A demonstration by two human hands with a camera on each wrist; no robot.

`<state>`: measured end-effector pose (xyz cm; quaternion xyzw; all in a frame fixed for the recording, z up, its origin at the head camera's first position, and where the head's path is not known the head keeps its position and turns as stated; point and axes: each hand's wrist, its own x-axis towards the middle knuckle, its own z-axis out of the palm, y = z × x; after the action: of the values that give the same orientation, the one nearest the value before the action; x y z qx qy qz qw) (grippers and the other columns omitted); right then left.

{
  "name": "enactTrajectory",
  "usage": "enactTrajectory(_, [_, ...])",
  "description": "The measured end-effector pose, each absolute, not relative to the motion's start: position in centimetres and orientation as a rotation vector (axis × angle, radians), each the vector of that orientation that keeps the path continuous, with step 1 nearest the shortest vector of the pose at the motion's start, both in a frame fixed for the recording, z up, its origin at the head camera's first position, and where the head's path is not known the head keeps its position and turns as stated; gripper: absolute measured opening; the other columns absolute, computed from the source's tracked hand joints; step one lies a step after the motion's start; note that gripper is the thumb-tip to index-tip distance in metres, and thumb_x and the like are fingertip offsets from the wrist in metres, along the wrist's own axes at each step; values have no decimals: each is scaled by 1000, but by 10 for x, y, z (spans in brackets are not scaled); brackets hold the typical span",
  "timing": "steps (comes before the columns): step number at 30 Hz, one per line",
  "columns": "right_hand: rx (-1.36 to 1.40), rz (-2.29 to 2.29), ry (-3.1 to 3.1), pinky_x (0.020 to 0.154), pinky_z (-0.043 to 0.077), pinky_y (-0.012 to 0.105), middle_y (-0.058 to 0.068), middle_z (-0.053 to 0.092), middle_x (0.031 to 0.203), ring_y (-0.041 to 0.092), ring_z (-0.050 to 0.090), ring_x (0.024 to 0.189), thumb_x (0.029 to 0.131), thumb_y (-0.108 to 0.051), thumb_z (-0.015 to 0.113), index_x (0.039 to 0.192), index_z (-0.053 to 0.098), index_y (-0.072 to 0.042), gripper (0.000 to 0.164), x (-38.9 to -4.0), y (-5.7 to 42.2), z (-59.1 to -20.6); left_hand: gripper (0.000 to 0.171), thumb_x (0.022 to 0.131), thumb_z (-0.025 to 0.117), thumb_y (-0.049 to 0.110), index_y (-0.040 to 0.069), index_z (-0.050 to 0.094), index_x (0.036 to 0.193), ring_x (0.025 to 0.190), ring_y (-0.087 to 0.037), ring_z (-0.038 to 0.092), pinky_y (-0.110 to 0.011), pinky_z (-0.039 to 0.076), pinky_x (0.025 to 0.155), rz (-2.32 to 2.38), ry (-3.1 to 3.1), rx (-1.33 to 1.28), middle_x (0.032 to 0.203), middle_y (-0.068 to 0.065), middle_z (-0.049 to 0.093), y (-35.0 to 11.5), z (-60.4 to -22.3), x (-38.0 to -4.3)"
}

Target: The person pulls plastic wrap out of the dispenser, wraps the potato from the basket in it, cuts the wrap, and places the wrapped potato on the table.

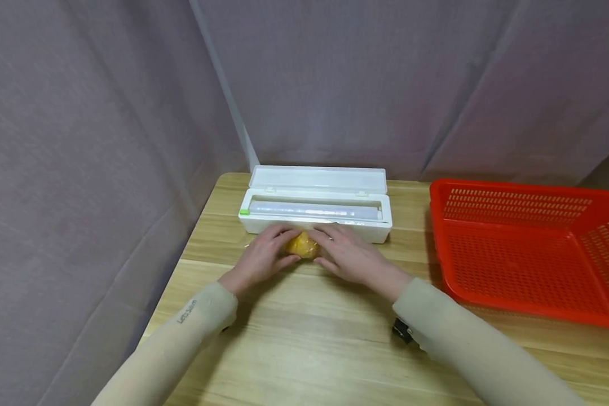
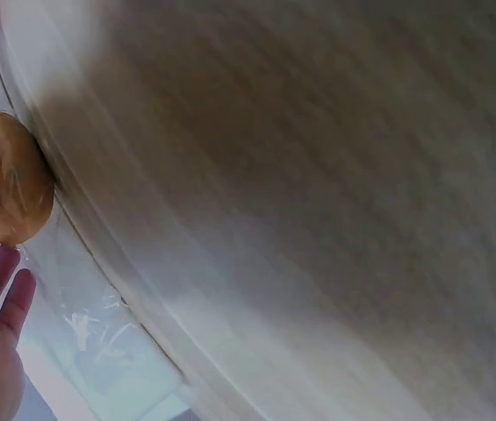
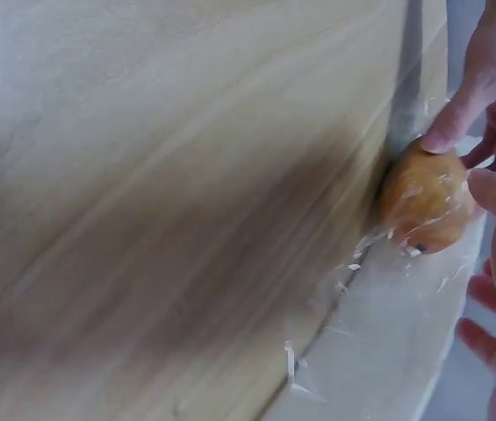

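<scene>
A round yellow-orange fruit (image 1: 303,246) lies under clear, shiny cling film (image 3: 379,307), close against the front of a white film dispenser box (image 1: 316,231). My left hand (image 1: 265,255) grips the fruit from the left, and its thumb presses on the skin in the right wrist view. From the other side, my right hand (image 1: 349,252) holds the fruit between thumb and fingers. The left wrist view has the fruit (image 2: 15,189) at its left edge, with fingers spread below it. Loose film extends past the fruit on both sides.
The box's lid (image 1: 318,179) stands raised at the back, and a film roll (image 1: 314,210) lies inside. A green slider (image 1: 244,212) sits at its left end. To the right is a red plastic basket (image 1: 507,265) on the wooden table (image 1: 304,338). Grey curtains (image 1: 355,84) hang behind.
</scene>
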<state>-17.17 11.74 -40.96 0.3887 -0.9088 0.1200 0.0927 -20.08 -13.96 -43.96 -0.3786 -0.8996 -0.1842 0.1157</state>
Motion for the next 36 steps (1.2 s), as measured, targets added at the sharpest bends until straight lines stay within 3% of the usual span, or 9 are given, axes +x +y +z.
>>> enactTrajectory(5, [1289,168,-2549,117,46,57,16,63,144,37,59,135,100,-32,77,142,65,-8,50,-165,116,-405,68,85,94,25,3,63,142,131,-32,59,-46,49,114,-549,-2645,-1105,140,-13,62,-138,-440,-201])
enactTrajectory(9, [1317,82,-2532,120,42,55,13,66,140,36,59,134,99,-32,78,141,67,-7,50,-163,117,-410,61,88,92,25,5,63,138,128,-31,61,-46,51,112,-561,-2665,-1066,138,-12,64,-134,-440,-201])
enactTrajectory(16, [1269,76,-2560,122,40,52,14,65,144,34,58,136,96,-34,81,146,63,-6,60,-164,121,-414,59,87,92,24,6,66,136,123,-29,63,-44,52,110,-626,-2789,-1039,133,-11,67,-132,-427,-204])
enactTrajectory(24, [1193,222,-2621,119,43,55,18,59,149,37,58,138,97,-33,81,153,53,-3,70,-169,120,-412,54,84,93,21,6,72,131,105,-22,69,-39,58,94,-840,-2895,-1105,118,-8,75,-134,-403,-216])
enactTrajectory(28, [1156,280,-2657,118,44,56,18,58,150,37,57,138,97,-32,81,156,49,-3,73,-173,117,-412,53,86,92,22,4,71,132,105,-22,71,-38,58,95,-927,-2961,-1094,119,-8,76,-136,-395,-219])
enactTrajectory(31, [1138,355,-2664,113,50,53,17,60,144,35,61,131,94,-29,84,154,49,-2,75,-176,113,-413,53,87,91,20,3,70,132,107,-23,71,-39,59,98,-1022,-2986,-1058,120,-9,75,-137,-392,-220])
enactTrajectory(36, [1085,431,-2666,94,61,44,14,61,126,27,64,108,89,-27,89,143,56,0,69,-185,105,-416,52,86,91,14,2,68,131,107,-26,71,-39,60,97,-1190,-2959,-976,123,-12,71,-137,-393,-219])
